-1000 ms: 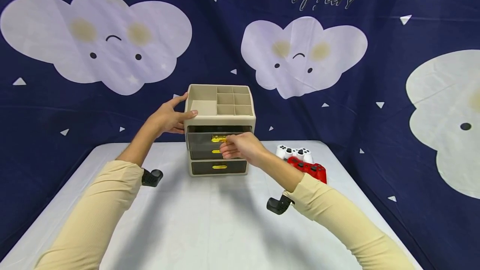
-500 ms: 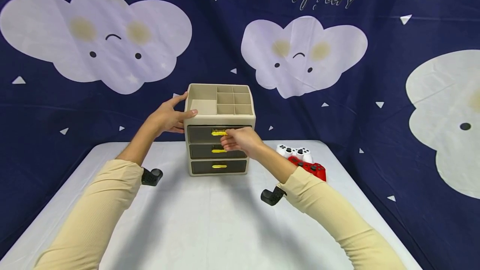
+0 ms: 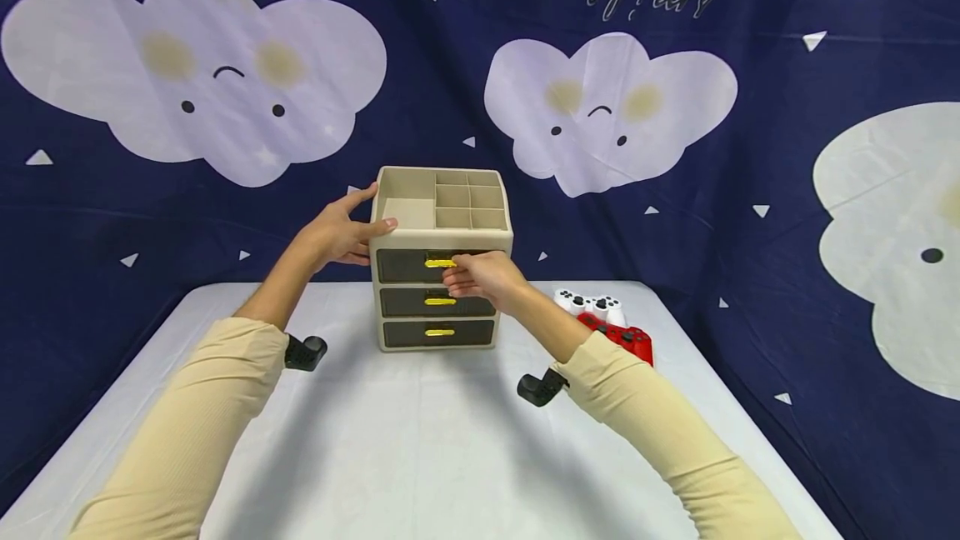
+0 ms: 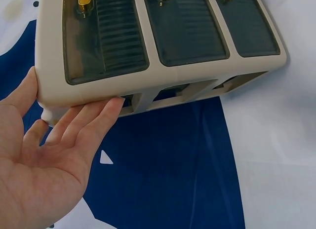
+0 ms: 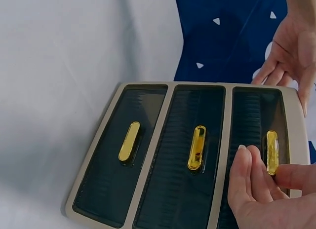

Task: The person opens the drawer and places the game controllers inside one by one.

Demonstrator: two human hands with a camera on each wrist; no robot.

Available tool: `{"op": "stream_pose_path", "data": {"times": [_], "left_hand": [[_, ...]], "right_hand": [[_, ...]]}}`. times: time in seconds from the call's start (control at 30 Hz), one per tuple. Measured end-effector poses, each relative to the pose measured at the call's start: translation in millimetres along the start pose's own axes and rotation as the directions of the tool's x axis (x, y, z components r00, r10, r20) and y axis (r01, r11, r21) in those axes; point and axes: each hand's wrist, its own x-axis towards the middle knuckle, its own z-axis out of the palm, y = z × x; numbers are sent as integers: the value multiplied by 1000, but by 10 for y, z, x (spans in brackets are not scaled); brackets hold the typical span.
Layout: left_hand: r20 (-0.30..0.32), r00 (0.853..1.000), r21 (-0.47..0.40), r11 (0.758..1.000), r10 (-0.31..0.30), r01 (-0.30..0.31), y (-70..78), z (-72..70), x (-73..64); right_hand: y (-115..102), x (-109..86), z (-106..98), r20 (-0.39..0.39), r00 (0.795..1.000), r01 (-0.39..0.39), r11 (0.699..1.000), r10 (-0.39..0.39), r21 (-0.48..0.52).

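A beige desktop drawer organizer [image 3: 441, 240] stands upright on the white table. Its three dark see-through drawers sit flush in the frame, each with a gold handle. My left hand [image 3: 333, 236] holds the organizer's upper left corner, thumb over the top edge and fingers along the side wall, as the left wrist view shows. At the top drawer, my right hand [image 3: 487, 277] pinches the end of the gold handle [image 5: 272, 152] between thumb and index finger. The other right fingers lie in front of the drawer. The middle handle [image 5: 196, 147] and bottom handle [image 5: 129, 141] are untouched.
A white game controller [image 3: 588, 305] and a red game controller [image 3: 618, 338] lie right of the organizer, beyond my right forearm. The organizer's top has one large and several small compartments. A dark blue cloth [image 3: 431, 90] with clouds hangs behind the white table [image 3: 420, 440].
The top drawer has slid back into the organizer, pushed by my right hand, which moved away from me with it. My left hand stays at the organizer's corner.
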Motion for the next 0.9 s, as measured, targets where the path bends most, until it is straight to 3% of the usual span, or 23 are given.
{"op": "stream_pose_path", "data": {"times": [0.53, 0.9], "left_hand": [[-11, 1000, 7, 1000, 1, -1, -8, -7, 6], [-3, 1000, 13, 1000, -1, 1, -7, -7, 12]], "right_hand": [[81, -41, -215, 187, 976, -112, 994, 109, 4], [396, 55, -184, 182, 960, -210, 977, 215, -47]]}}
